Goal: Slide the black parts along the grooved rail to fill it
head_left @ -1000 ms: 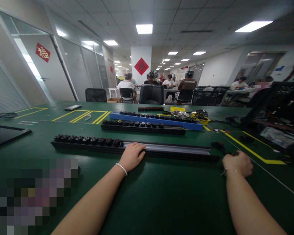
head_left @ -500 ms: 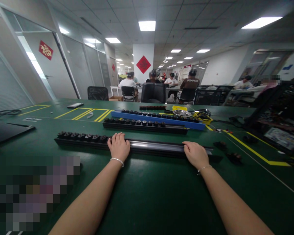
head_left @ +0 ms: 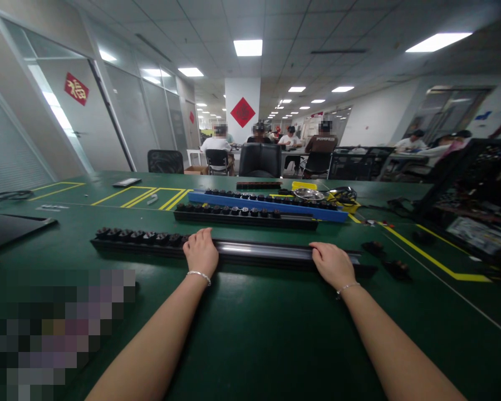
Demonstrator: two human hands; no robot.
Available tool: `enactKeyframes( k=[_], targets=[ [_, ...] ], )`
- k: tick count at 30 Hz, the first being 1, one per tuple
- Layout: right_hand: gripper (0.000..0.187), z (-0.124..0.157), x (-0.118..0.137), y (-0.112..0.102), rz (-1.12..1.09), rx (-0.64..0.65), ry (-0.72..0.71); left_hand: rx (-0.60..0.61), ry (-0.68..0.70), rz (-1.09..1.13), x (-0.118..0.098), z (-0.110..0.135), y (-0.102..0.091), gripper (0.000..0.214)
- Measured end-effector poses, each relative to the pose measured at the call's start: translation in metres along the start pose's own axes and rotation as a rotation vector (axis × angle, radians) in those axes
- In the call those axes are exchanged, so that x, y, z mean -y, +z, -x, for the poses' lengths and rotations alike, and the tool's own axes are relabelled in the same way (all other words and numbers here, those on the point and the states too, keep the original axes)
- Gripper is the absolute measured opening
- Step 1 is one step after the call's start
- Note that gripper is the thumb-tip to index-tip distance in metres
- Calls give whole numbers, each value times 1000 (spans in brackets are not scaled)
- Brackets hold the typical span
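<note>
A long black rail [head_left: 259, 252] lies across the green table [head_left: 250, 328] in front of me. Its left part carries a row of several black knob-like parts [head_left: 142, 236]; its right part shows a bare shiny groove. My left hand [head_left: 200, 252] rests on the rail where the row of parts ends, fingers curled over it. My right hand [head_left: 333, 264] lies on the rail near its right end, fingers also curled over the top. Both wrists wear thin bracelets.
Behind are a second black rail [head_left: 246, 216] and a blue rail [head_left: 267, 203], both with parts. A metal bowl [head_left: 307, 194] and yellow tray sit further back. Loose black parts [head_left: 396, 268] lie at right. A dark rack [head_left: 476, 200] stands far right. People sit at distant tables.
My right hand came from the loose parts at right onto the rail's right end. My left hand slid left along the rail to the last part. Little has moved in the last half second.
</note>
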State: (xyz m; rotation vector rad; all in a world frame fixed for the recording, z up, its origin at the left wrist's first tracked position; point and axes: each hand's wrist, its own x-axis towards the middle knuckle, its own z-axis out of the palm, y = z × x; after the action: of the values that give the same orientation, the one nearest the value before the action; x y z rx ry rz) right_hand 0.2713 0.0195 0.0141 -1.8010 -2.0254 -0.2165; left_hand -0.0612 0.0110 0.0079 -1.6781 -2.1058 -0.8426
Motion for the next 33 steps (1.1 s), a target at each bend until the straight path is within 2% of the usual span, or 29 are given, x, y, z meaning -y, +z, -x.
enactKeyframes(
  k=[8,19,23,33],
  targets=[
    [36,0,2,-2,8,20,16,25,27,64,7,-4,0,44],
    [37,0,1,-1,7,15,12,-61,32,119,11,-9,9,36],
    [38,0,1,-1,7,1,0,-104,12,137,8,-8,11,36],
    [37,0,1,-2,-2,1,9,-62,13,224,-1,-4,9,37]
  ],
)
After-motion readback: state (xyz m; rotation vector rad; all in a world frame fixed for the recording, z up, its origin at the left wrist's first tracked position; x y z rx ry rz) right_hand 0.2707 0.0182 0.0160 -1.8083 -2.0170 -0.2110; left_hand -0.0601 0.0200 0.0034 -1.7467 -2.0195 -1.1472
